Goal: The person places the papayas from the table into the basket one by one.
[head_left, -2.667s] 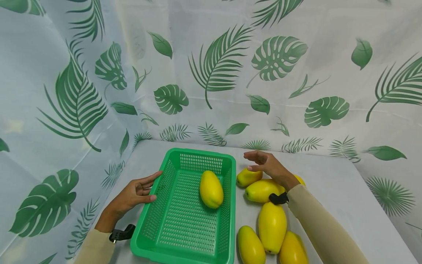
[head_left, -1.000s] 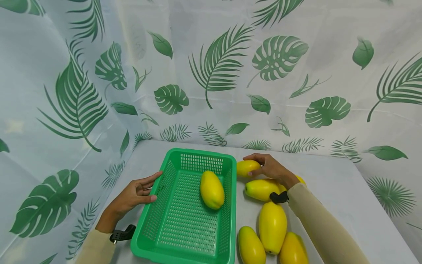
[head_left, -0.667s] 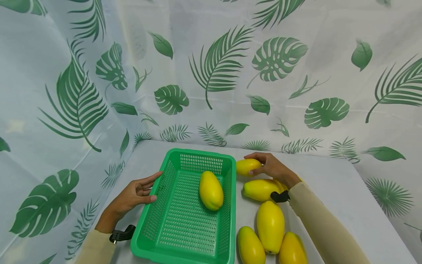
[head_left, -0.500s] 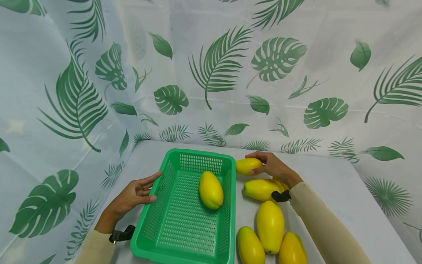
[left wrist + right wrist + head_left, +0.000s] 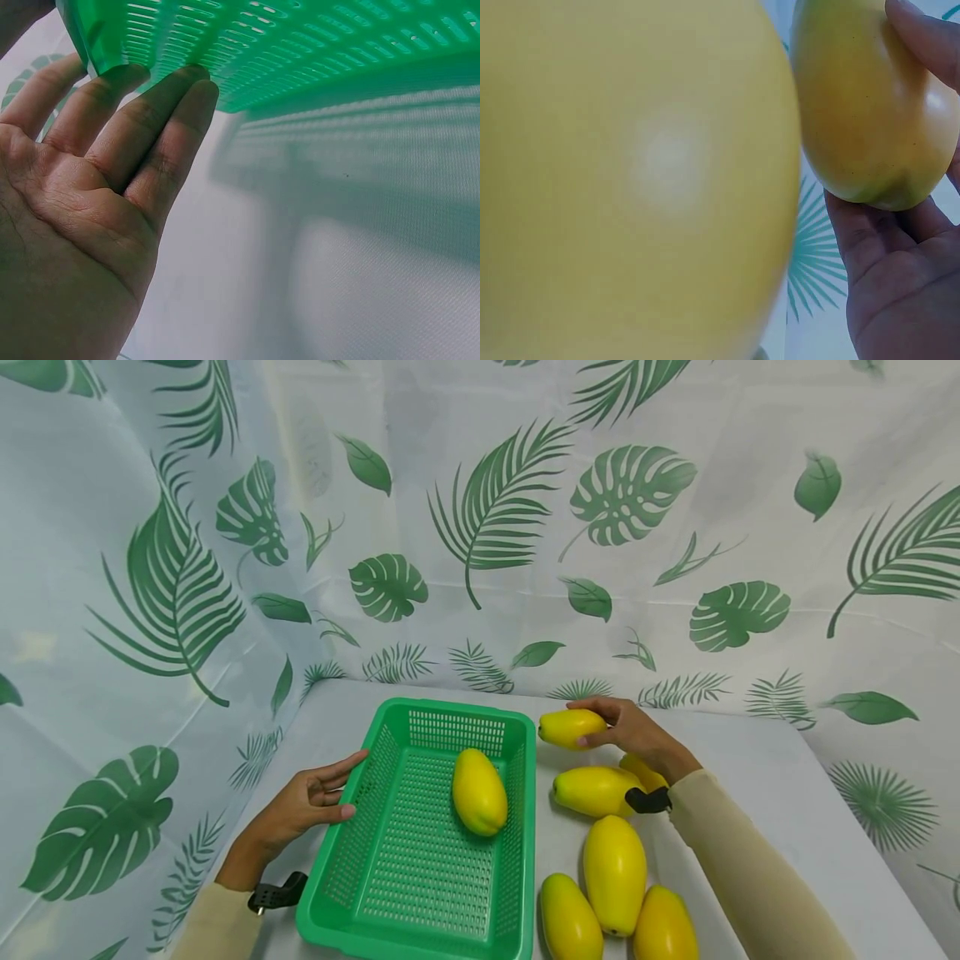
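In the head view my right hand grips a yellow papaya just outside the back right corner of a green plastic basket. The right wrist view shows thumb and fingers round this papaya, and another papaya fills the near side. My left hand rests on the basket's left side with fingers fairly straight. Its fingertips touch the slotted basket wall in the left wrist view. One papaya lies inside the basket, towards its right side.
Several more papayas lie on the white table right of the basket: one crosswise, one partly hidden under the right wrist, and a front group with a middle one. A leaf-printed sheet hangs behind and at the left.
My right hand came down from above the back papaya, took hold of it, and has now shifted it slightly right and up. The left hand and basket stay put.
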`<move>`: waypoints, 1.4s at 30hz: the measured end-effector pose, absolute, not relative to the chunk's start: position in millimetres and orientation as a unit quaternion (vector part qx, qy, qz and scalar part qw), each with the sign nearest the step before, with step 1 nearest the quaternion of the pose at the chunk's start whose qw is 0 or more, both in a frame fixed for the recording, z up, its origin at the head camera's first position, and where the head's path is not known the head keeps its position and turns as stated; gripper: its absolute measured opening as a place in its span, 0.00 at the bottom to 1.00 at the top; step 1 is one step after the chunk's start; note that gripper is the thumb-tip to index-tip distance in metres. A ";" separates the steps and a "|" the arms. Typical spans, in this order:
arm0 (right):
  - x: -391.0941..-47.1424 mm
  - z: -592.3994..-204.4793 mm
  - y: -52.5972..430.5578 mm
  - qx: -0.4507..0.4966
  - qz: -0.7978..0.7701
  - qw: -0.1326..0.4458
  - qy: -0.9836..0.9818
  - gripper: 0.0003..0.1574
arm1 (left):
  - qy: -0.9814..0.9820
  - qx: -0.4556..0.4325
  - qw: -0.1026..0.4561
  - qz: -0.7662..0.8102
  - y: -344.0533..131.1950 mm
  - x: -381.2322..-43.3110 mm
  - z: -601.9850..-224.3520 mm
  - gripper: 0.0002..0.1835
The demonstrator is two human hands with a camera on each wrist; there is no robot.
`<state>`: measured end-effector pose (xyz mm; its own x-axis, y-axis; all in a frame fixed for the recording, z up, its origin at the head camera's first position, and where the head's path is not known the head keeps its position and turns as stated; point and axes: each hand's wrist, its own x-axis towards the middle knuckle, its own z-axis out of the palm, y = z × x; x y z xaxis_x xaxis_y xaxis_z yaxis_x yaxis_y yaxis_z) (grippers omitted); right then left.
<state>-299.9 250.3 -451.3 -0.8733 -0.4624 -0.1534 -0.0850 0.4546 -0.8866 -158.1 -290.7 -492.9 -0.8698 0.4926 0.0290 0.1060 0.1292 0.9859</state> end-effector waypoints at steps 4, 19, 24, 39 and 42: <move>-300.2 -448.2 253.1 -0.160 -0.509 0.195 0.823 0.40 | 0.736 0.204 0.153 0.626 -290.2 -157.9 -492.5 0.40; -300.5 -433.9 254.5 -0.153 -0.511 0.191 0.824 0.40 | 0.726 0.210 0.158 0.635 -289.2 -156.9 -491.0 0.40; -301.9 -430.8 254.5 -0.154 -0.520 0.193 0.817 0.39 | 0.727 0.211 0.157 0.635 -288.9 -157.0 -490.7 0.40; -302.3 -419.1 244.5 -0.175 -0.530 0.185 0.809 0.39 | 0.725 0.211 0.157 0.636 -289.1 -157.0 -492.9 0.40; -303.3 -418.0 241.6 -0.174 -0.533 0.182 0.808 0.38 | 0.724 0.210 0.159 0.637 -289.2 -156.7 -493.0 0.40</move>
<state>-303.3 241.6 -418.0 -0.8732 -0.4749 -0.1094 -0.0867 0.3723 -0.9241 -156.7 -289.2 -493.0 -0.8608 0.5077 0.0371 0.1014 0.0996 0.9898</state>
